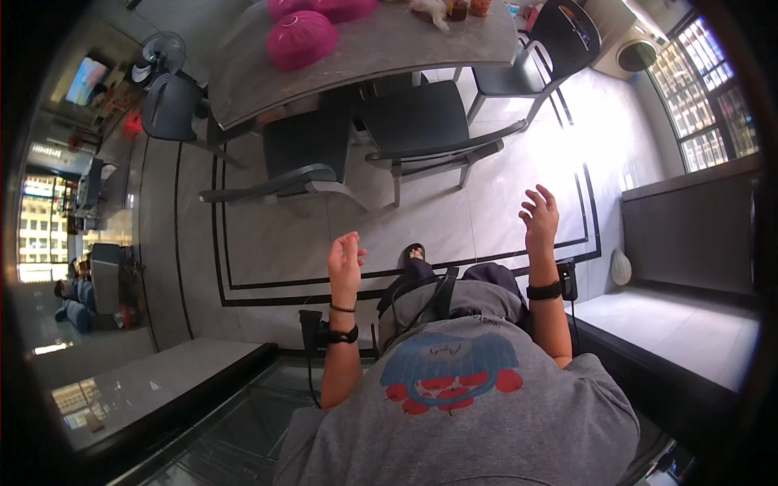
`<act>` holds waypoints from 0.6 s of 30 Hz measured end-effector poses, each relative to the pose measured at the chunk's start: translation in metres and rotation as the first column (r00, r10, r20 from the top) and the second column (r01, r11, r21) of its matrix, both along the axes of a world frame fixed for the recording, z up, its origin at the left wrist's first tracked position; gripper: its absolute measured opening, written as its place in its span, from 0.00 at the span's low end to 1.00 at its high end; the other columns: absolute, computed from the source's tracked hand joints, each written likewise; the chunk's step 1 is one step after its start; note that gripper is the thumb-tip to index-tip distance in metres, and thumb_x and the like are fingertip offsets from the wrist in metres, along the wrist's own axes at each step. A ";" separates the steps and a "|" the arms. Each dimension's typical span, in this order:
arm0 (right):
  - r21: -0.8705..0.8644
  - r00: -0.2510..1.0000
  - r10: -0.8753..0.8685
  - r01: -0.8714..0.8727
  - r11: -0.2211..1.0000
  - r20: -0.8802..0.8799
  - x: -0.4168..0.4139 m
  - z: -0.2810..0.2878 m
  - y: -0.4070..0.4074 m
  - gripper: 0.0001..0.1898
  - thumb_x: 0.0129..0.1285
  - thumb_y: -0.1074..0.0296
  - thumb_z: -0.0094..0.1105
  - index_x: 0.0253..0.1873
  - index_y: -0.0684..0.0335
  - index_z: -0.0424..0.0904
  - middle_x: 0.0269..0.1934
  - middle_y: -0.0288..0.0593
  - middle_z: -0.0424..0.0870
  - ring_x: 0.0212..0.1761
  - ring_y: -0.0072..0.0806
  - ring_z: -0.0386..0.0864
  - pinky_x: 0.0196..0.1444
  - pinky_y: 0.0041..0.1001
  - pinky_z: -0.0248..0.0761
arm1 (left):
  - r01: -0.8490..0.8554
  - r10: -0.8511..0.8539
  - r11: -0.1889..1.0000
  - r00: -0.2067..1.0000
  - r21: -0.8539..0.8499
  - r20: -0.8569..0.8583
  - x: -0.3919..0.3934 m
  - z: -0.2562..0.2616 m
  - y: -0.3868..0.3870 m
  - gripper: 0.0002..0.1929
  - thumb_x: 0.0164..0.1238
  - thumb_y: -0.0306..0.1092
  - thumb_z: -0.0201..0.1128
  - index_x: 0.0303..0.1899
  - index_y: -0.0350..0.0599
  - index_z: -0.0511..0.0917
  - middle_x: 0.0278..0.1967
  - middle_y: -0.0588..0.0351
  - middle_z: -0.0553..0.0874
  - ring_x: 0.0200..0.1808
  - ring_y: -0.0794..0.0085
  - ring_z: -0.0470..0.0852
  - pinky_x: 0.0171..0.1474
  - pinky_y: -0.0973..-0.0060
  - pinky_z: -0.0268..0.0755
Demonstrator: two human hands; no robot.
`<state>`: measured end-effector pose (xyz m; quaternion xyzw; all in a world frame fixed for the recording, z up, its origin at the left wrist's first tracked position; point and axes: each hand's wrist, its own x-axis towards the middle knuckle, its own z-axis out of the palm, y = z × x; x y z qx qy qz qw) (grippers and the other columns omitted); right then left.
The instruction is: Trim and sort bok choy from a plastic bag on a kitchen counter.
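Observation:
My left hand (345, 265) is raised over the tiled floor, fingers extended and somewhat close together, holding nothing. Over the floor on the other side, my right hand (540, 214) is held up with its fingers apart and slightly curled, also empty. Neither hand touches anything. Each wrist wears a black strap with a small dark device. Beyond the hands, two dark chairs (310, 143) (416, 115) stand at the near side of a grey table (389, 54). Pink plastic covers or bowls (302, 39) lie on the table, with jars (457, 9) and a plastic bag (433, 12) near its far edge.
Another dark chair (510, 73) stands at the table's right end, and one (172, 108) at its left, near a fan (163, 53). A washing machine (635, 54) is at the upper right. A pale rounded object (620, 267) rests by the grey panel at right.

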<state>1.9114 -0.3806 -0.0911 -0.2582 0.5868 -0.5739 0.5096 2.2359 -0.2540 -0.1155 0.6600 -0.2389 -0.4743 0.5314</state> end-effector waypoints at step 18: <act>0.000 0.996 -0.014 0.014 1.000 -0.094 0.014 0.014 0.000 0.19 0.61 0.68 0.53 0.57 0.62 0.66 0.43 0.40 0.75 0.37 0.23 0.72 0.35 0.21 0.68 | 0.068 -0.070 0.997 0.996 -0.026 -0.064 0.012 -0.011 -0.027 0.12 0.70 0.43 0.52 0.44 0.45 0.73 0.41 0.62 0.78 0.33 0.81 0.78 0.33 0.84 0.69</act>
